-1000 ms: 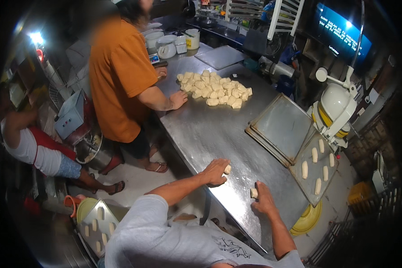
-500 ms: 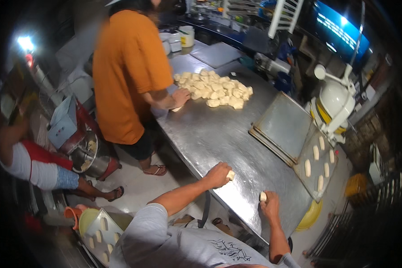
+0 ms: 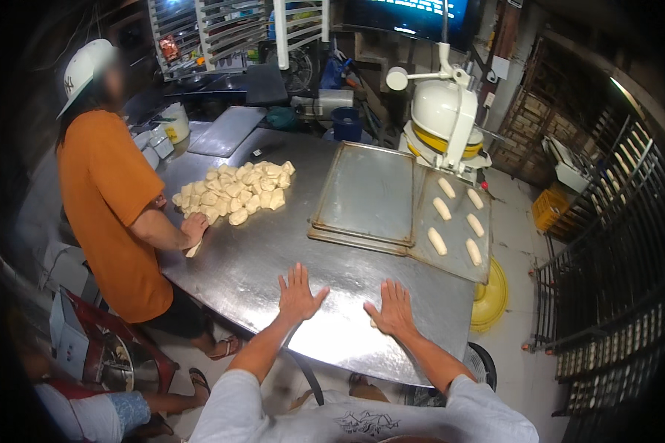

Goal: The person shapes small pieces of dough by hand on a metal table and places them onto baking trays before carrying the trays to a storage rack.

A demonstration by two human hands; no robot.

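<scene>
My left hand (image 3: 298, 295) is spread with fingers stretched out over the steel table (image 3: 251, 288), its palm down; anything under it is hidden. My right hand (image 3: 393, 310) lies likewise spread to the right of it, a small bit of pale dough (image 3: 374, 323) showing beside its palm. Ahead to the left is a heap of dough pieces (image 3: 233, 192). At the right, stacked metal trays (image 3: 362, 192) stand beside a tray (image 3: 454, 262) with several shaped dough rolls (image 3: 436, 240).
A co-worker in orange (image 3: 111, 214) works dough at the left; another person (image 3: 129, 417) is low left, near a mixer (image 3: 118, 362). A white machine (image 3: 440, 111) stands behind the trays, a rack (image 3: 598, 310) at the right, a yellow lid (image 3: 488, 295) on the floor.
The view has swung, shifting the table's contents leftward. Both my hands, earlier curled round dough pieces, now have their fingers spread flat. The co-worker's hand is on a dough strip.
</scene>
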